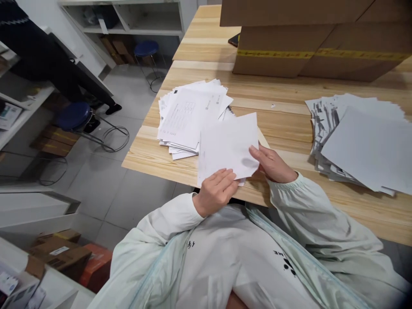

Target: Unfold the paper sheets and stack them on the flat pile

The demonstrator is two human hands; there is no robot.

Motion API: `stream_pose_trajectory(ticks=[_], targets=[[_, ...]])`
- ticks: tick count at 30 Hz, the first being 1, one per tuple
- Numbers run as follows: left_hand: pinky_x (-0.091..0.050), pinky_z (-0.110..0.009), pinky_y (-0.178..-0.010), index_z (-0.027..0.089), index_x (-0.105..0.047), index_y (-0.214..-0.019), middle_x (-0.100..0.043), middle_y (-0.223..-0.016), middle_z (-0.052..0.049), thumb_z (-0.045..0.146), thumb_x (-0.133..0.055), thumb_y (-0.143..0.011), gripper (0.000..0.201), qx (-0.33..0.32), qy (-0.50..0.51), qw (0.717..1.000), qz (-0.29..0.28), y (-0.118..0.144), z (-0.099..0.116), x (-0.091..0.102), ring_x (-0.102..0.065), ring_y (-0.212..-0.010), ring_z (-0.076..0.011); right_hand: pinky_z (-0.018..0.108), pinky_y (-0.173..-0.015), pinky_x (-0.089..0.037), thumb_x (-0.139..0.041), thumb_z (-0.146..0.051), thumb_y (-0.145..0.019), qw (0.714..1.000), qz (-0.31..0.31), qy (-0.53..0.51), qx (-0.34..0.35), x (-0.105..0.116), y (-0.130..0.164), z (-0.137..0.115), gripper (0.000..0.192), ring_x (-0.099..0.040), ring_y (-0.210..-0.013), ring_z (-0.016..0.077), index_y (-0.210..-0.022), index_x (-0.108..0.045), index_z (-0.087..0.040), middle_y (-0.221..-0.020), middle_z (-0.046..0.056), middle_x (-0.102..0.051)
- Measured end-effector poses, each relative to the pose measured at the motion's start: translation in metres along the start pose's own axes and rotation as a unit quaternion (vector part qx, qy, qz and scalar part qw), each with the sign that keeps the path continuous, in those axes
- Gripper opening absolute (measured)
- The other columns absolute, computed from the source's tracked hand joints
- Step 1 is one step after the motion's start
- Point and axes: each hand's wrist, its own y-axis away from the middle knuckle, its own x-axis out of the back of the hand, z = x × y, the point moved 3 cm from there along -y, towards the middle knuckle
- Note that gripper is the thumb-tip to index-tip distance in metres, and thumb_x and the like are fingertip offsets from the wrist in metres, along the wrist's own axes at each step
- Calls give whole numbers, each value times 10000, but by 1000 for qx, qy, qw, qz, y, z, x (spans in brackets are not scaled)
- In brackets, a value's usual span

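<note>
A few white paper sheets (229, 143) lie at the table's front edge, the top one looking nearly blank. My right hand (273, 163) grips their right edge, thumb on top and fingers underneath. Flat across the lower edge rest the fingers of my left hand (217, 191), held close together; its thumb is hidden. The sheets overlap the right side of a messy stack of printed papers (189, 111), whose top page carries a table and small text. Farther right stands another uneven paper stack (370, 146), with a blank sheet on top.
Large cardboard boxes (273, 51) with yellow tape fill the back of the wooden table (280, 128). A dark phone (234, 40) pokes out beside them. Blue stools (74, 116) and shelves (154, 30) are at left, where a person in dark clothes (41, 51) stands.
</note>
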Motion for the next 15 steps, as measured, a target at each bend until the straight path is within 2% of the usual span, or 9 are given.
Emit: stream_pose_trajectory(ticks=[2, 4, 5, 7, 9, 10, 11, 12, 15], targets=[[-523, -482, -1100, 262, -736, -881, -768, -1080, -78, 270, -489, -967, 262, -5, 25, 999, -29, -1, 6, -9, -687, -1165, -245, 275, -516, -508, -745, -601, -743, 997, -29, -35, -55, 5, 5, 7, 447, -629, -595, 150, -830, -744, -163, -739, 37, -735], [-545, -447, -1074, 273, -736, -960, -766, -1094, -68, 285, -489, -970, 248, -35, 23, 999, -19, -4, 13, -6, -692, -1153, -228, 296, -549, -519, -808, -502, -704, 997, -2, -57, -60, 10, 9, 9, 359, -642, -614, 163, -824, -766, -167, -760, 33, -751], [-543, -439, -1074, 274, -724, -1044, -752, -1146, -72, 311, -493, -971, 245, -46, 18, 999, 8, -5, 15, 0, -676, -1181, -226, 308, -560, -524, -817, -457, -701, 996, 26, -65, -48, 13, 11, 10, 306, -647, -619, 168, -827, -775, -181, -763, 26, -755], [-506, -449, -1103, 267, -625, -1275, -670, -1325, -99, 388, -483, -978, 351, -29, 14, 993, 112, -10, 14, 19, -593, -1301, -240, 342, -611, -549, -807, -381, -718, 993, 93, -79, -11, 22, 16, 10, 205, -670, -659, 182, -847, -788, -223, -792, 8, -767], [-464, -471, -1131, 266, -441, -1458, -527, -1492, -127, 460, -441, -988, 508, 48, 45, 970, 234, -16, 4, 42, -489, -1403, -259, 379, -682, -573, -804, -318, -713, 985, 148, -86, 21, 33, 22, 11, 147, -694, -721, 198, -845, -792, -254, -843, -1, -779], [-466, -469, -1124, 274, -374, -1496, -482, -1530, -131, 486, -430, -988, 553, 94, 87, 956, 265, -19, -2, 50, -479, -1411, -262, 394, -709, -580, -807, -296, -702, 982, 168, -85, 31, 38, 24, 12, 140, -702, -747, 205, -837, -792, -260, -861, -1, -783], [-484, -456, -1103, 283, -347, -1509, -471, -1539, -130, 505, -435, -983, 577, 139, 146, 943, 265, -23, -9, 54, -499, -1394, -261, 408, -729, -584, -811, -283, -691, 980, 180, -80, 39, 43, 26, 13, 141, -707, -770, 214, -829, -792, -261, -873, 3, -785], [-508, -437, -1074, 292, -353, -1506, -486, -1529, -124, 518, -453, -974, 587, 182, 215, 929, 238, -27, -15, 54, -533, -1363, -258, 419, -739, -587, -816, -282, -681, 979, 187, -72, 47, 47, 28, 14, 137, -710, -787, 224, -814, -791, -259, -875, 9, -785], [-548, -409, -1013, 272, -494, -1427, -625, -1397, -105, 539, -575, -909, 588, 262, 418, 865, 90, -38, -21, 38, -627, -1253, -269, 437, -748, -591, -839, -351, -662, 982, 164, -48, 80, 51, 31, 15, 155, -710, -795, 246, -770, -780, -258, -818, 25, -775]])
